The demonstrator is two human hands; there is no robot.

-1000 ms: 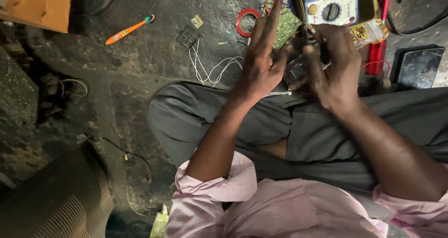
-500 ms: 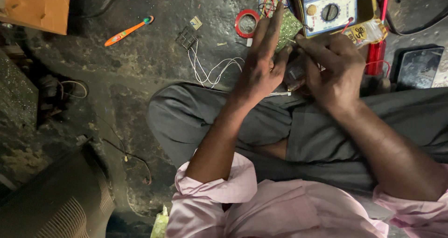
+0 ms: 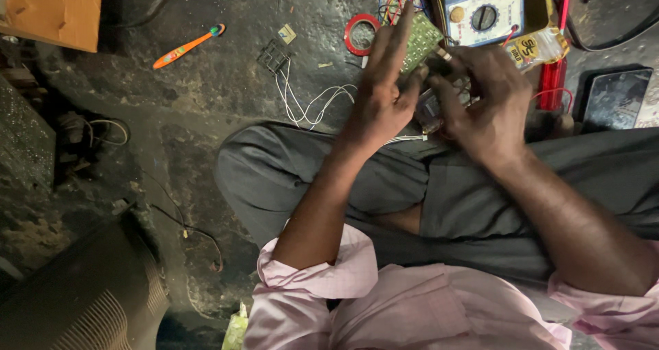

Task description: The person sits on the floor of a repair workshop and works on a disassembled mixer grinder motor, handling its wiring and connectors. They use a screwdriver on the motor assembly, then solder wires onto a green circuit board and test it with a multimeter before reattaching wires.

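Note:
I sit cross-legged on a dark floor and hold a small green circuit board (image 3: 423, 40) between both hands above my knees. My left hand (image 3: 382, 96) grips its left edge with thumb and palm, the fingers stretched up. My right hand (image 3: 484, 96) closes over the board's right side and over a small part with a metal tip (image 3: 443, 53); what that part is I cannot tell. White wires (image 3: 302, 103) run from the floor toward my hands.
A multimeter (image 3: 480, 10) lies just beyond my hands, with a red tape ring (image 3: 361, 34), a yellow packet (image 3: 542, 47) and a black phone (image 3: 614, 99) near it. An orange toothbrush (image 3: 187, 46) lies at left. A dark appliance casing (image 3: 82, 295) stands at lower left.
My right hand has shifted its fingers over the board and curled tighter. My left hand keeps its grip, fingers still stretched up.

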